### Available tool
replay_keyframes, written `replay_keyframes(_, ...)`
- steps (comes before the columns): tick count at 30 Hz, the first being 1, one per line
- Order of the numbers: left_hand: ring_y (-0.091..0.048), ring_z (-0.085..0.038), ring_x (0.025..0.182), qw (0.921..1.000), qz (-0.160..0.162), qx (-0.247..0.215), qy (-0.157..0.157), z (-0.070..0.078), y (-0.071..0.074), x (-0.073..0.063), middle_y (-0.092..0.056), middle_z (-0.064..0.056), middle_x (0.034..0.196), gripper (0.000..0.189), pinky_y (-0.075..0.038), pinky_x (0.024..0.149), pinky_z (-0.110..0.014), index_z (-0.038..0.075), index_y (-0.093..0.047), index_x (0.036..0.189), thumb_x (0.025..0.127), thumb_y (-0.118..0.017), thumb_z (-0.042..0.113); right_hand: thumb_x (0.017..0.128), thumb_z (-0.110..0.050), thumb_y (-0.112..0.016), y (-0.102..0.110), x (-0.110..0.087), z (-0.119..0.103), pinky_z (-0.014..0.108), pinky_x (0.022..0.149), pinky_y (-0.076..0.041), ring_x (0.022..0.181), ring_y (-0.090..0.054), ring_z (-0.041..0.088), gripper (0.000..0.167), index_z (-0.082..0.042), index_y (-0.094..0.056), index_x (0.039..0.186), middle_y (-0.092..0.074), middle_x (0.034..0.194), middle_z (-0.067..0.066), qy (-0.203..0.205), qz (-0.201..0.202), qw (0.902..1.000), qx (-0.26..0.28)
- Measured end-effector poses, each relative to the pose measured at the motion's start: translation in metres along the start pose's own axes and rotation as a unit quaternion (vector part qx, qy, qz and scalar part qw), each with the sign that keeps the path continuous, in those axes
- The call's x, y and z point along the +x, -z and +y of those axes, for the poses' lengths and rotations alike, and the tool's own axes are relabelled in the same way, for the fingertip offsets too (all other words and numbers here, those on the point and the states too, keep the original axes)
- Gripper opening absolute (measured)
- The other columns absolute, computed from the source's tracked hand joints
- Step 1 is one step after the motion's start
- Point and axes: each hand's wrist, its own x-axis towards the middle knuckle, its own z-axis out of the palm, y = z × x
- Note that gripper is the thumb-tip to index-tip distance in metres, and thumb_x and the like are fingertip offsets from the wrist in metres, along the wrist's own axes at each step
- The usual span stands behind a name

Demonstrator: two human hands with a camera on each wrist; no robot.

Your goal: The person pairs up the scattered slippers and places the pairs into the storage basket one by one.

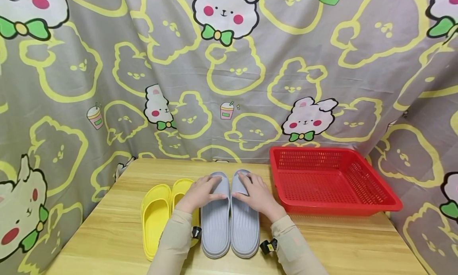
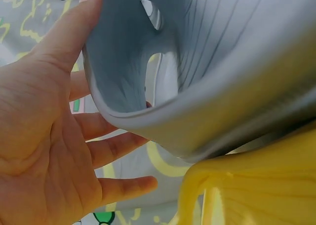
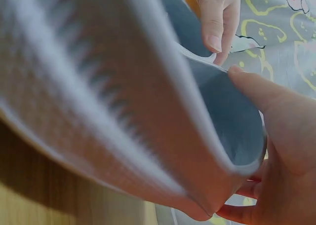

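Two grey slippers stand side by side on the table, toes toward the back. My left hand (image 1: 203, 192) spans the upper of the left grey slipper (image 1: 215, 231), thumb at the strap's opening edge. In the left wrist view its other fingers (image 2: 118, 148) reach along the outer side, the little finger apart from the slipper. My right hand (image 1: 258, 193) holds the upper of the right grey slipper (image 1: 245, 231). Its thumb (image 3: 252, 84) lies on the strap edge; the other fingertips are partly hidden behind the upper.
Left of the grey pair lies a yellow slipper (image 1: 156, 217), with a second yellow slipper (image 1: 181, 187) partly behind my left forearm. A red plastic basket (image 1: 336, 209) stands at the right on the wooden table (image 1: 107, 235). A patterned curtain (image 1: 222, 88) hangs behind.
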Motion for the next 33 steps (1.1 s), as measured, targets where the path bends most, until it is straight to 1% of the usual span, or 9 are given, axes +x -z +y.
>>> replay_keyframes(9,-0.054,-0.04,0.125,0.9996,0.028,0.004,-0.009,0.001,0.006,-0.002,-0.056,-0.018,0.137,0.071,-0.044,0.102,-0.056,0.015,-0.054,0.138,0.082,-0.069,0.057,0.084,-0.057,-0.067,0.004,0.0,-0.001,0.056,0.106,-0.04,0.131,-0.042,0.036,0.08,-0.015,-0.042,0.148,-0.045,0.143,0.019,0.009,0.017,0.9998,-0.002)
replay_keyframes(15,-0.054,-0.039,0.125,0.9991,0.041,0.007,-0.003,0.001,0.009,-0.003,-0.057,-0.016,0.137,0.076,-0.045,0.102,-0.053,0.016,-0.054,0.138,0.078,-0.071,0.06,0.082,-0.06,-0.068,0.006,0.002,0.002,0.054,0.103,-0.044,0.127,-0.045,0.035,0.084,-0.016,-0.042,0.148,-0.047,0.141,0.018,0.015,0.024,0.9995,-0.011)
replay_keyframes(20,-0.055,-0.039,0.124,0.9985,0.053,0.002,0.009,0.003,0.013,-0.003,-0.058,-0.017,0.136,0.081,-0.046,0.102,-0.052,0.015,-0.055,0.137,0.074,-0.074,0.061,0.081,-0.06,-0.068,0.009,0.001,0.002,0.054,0.102,-0.045,0.127,-0.045,0.036,0.085,-0.015,-0.042,0.148,-0.047,0.141,0.019,0.025,0.031,0.9991,-0.017)
replay_keyframes(27,-0.057,-0.038,0.122,0.9974,0.071,-0.009,0.012,0.001,0.017,-0.004,-0.06,-0.017,0.134,0.082,-0.048,0.099,-0.051,0.015,-0.058,0.135,0.071,-0.075,0.064,0.079,-0.06,-0.071,0.018,0.0,0.0,0.05,0.101,-0.048,0.127,-0.044,0.033,0.086,-0.017,-0.043,0.148,-0.046,0.143,0.017,0.009,0.028,0.9995,-0.008)
replay_keyframes(33,-0.057,-0.037,0.122,0.996,0.088,-0.013,0.012,-0.002,0.021,-0.005,-0.059,-0.016,0.135,0.083,-0.048,0.099,-0.051,0.016,-0.057,0.136,0.071,-0.076,0.064,0.078,-0.061,-0.071,0.022,-0.001,0.001,0.05,0.102,-0.048,0.128,-0.045,0.034,0.086,-0.017,-0.043,0.147,-0.047,0.142,0.017,0.009,0.042,0.9989,-0.016)
